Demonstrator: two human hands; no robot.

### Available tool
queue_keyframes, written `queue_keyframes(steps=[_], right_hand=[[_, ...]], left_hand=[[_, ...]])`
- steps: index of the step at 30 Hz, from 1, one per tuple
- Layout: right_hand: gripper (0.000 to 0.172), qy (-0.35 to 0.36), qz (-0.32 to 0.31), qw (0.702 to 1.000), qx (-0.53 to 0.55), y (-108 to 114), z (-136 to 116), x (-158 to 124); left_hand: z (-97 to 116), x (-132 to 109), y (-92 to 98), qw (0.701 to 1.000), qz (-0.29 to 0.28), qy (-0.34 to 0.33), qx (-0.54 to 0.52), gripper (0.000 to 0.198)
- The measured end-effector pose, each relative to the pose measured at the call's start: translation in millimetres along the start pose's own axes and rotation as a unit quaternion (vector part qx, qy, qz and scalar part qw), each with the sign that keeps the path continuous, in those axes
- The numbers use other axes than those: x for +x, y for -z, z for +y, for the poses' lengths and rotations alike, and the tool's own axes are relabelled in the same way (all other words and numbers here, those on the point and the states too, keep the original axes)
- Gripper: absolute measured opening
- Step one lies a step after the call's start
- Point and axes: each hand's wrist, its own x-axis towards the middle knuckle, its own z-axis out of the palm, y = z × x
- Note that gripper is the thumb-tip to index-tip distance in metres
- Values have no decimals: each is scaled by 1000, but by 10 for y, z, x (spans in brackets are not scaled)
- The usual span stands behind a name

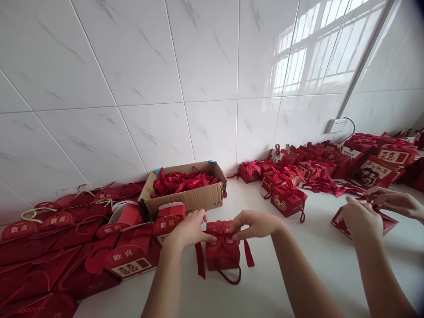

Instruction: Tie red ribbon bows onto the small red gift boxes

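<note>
A small red gift box (222,256) stands on the table in front of me, both hands at its top. My left hand (192,229) grips the upper left edge, thumb on the near face and fingers behind. At the upper right, my right hand (256,224) holds the box top between bent fingers and thumb. A dark red ribbon (200,261) hangs out on the left side, and another ribbon end (248,253) sticks out on the right. A cord handle (233,281) loops onto the table at the front. My fingers partly hide the top.
Left lie many red boxes (132,256). Behind, a cardboard box (185,201) holds red ribbons (185,182). Ribbon-tied boxes (289,198) stand back right along the tiled wall (212,132). At far right, another person's hands (364,221) work on a red box (391,224).
</note>
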Motion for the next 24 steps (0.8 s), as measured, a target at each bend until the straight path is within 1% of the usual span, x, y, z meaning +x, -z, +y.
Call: queue_keyframes(steps=[2, 3, 5, 7, 9, 12, 14, 15, 17, 20, 24], right_hand=[[28, -6, -12, 1000, 17, -123, 10, 295], [29, -14, -15, 999, 40, -160, 22, 396], [30, -41, -6, 996, 80, -194, 35, 500], [28, -68, 15, 994, 85, -198, 20, 506], [25, -83, 33, 995, 45, -199, -17, 465], [18, -107, 85, 990, -22, -213, -73, 395], [17, -117, 127, 984, -49, -220, -93, 365], [15, -114, 142, 981, -60, -218, -97, 355], [7, -97, 150, 981, -75, -206, -95, 346], [12, -77, 156, 981, -87, -179, -89, 346], [19, -74, 176, 977, -96, -177, -130, 355]], left_hand=[[57, -37, 10, 999, 30, -35, -7, 45], [89, -52, 10, 997, 37, -58, -17, 43], [157, -63, -4, 993, 35, -104, -49, 37], [217, -49, -36, 986, 24, -140, -82, 29], [262, -19, -75, 983, 16, -156, -99, 21], [289, 17, -113, 983, 4, -154, -100, 15], [286, 25, -116, 984, -10, -150, -99, 14], [280, 25, -114, 984, -14, -148, -98, 15], [266, 24, -107, 984, -14, -149, -93, 15], [249, 25, -109, 984, -17, -153, -88, 15], [265, 21, -128, 984, -18, -156, -85, 17]])
